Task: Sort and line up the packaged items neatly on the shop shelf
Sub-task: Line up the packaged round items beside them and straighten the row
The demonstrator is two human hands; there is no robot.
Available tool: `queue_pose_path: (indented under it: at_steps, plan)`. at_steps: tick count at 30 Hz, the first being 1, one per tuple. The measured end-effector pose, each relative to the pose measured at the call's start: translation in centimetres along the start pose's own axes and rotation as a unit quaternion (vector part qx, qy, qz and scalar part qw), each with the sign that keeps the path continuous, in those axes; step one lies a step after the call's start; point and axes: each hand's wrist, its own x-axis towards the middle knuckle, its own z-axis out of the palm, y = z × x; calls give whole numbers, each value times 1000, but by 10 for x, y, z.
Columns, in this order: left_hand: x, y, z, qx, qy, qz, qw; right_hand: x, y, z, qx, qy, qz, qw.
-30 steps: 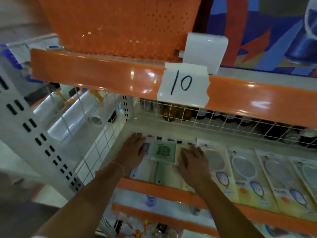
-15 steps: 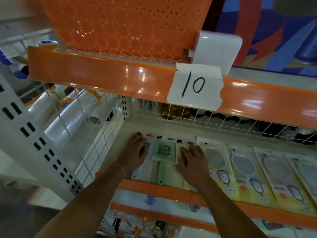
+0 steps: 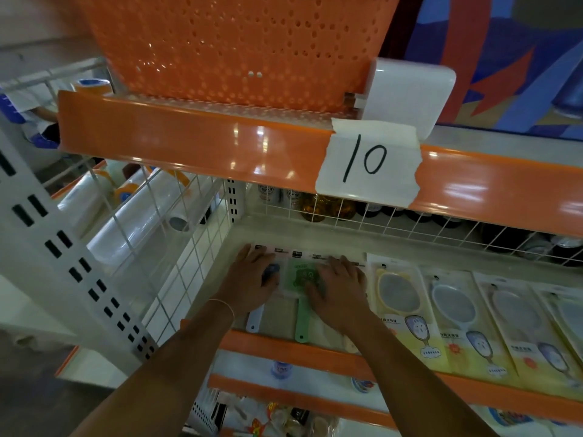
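Flat packaged hand mirrors lie side by side on the white shelf (image 3: 315, 238) with an orange front lip. My left hand (image 3: 252, 282) rests palm down on the leftmost pack, whose white handle (image 3: 255, 320) sticks out below it. My right hand (image 3: 337, 291) lies flat with fingers spread across the green-handled mirror pack (image 3: 299, 279) and the pack right of it. A row of yellow-carded mirror packs (image 3: 407, 310) runs to the right, overlapping slightly.
The shelf above carries an orange perforated basket (image 3: 239, 48) and a taped "10" label (image 3: 367, 160). A white wire grid (image 3: 176, 253) walls the left side, with plastic film rolls (image 3: 142, 222) behind it. Bottles (image 3: 318, 206) stand behind the rear wire grid. Lower shelves hold small goods.
My right hand slid left onto the green mirror pack, covering more of it. The left hand stays on the leftmost pack. The camera tilted slightly.
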Motion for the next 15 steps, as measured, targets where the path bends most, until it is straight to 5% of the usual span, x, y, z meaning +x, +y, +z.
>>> queue_pose_path:
  at_steps: [15]
  plan:
    - [4,4,1,50,-8,54,997,29,-26,15,-39,-32,-20,999]
